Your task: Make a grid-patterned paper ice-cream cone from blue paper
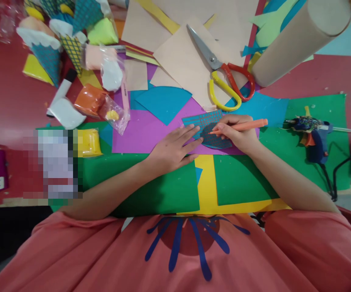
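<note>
My right hand is closed around an orange pen, its tip on a blue fan-shaped paper piece that carries a crosshatch of brownish lines. My left hand lies flat with fingers spread, its fingertips on the left edge of that piece. Under both is a purple sheet. A plain blue fan-shaped piece rests just beyond the left hand. Scissors with one red and one yellow handle lie partly open beyond the right hand.
A glue gun with a cord lies right, on a green sheet. A beige paper roll leans at the back right. Crosshatched paper cones, bagged clay and a marker crowd the left. Beige sheets lie at the back.
</note>
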A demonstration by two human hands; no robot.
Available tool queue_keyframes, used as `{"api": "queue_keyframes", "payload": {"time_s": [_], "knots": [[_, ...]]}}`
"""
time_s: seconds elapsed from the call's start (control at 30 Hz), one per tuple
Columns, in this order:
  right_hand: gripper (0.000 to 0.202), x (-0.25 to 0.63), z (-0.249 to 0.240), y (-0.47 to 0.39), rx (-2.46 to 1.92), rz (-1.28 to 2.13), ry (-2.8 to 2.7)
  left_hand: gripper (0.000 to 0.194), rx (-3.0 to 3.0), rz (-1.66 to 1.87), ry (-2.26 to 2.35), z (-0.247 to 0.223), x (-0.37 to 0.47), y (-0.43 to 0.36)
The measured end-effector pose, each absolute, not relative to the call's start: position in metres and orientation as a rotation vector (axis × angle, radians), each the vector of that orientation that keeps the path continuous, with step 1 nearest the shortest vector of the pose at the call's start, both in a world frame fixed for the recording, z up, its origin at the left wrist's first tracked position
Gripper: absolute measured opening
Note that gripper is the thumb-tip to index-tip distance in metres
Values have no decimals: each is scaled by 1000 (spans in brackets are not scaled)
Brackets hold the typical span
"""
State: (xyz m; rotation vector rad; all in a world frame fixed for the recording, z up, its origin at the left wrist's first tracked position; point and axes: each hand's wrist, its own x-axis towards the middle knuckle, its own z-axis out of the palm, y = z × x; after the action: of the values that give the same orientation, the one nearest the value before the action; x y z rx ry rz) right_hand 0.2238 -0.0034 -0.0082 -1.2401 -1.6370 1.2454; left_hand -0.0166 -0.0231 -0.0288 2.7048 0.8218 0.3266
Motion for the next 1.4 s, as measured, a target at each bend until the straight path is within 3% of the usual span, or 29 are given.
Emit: {"api": "queue_keyframes", "payload": {"time_s": [1.4], "knots": [[33, 220, -11, 0, -1219, 1255, -1839, 42, 2725, 355, 841, -29, -17, -22]]}}
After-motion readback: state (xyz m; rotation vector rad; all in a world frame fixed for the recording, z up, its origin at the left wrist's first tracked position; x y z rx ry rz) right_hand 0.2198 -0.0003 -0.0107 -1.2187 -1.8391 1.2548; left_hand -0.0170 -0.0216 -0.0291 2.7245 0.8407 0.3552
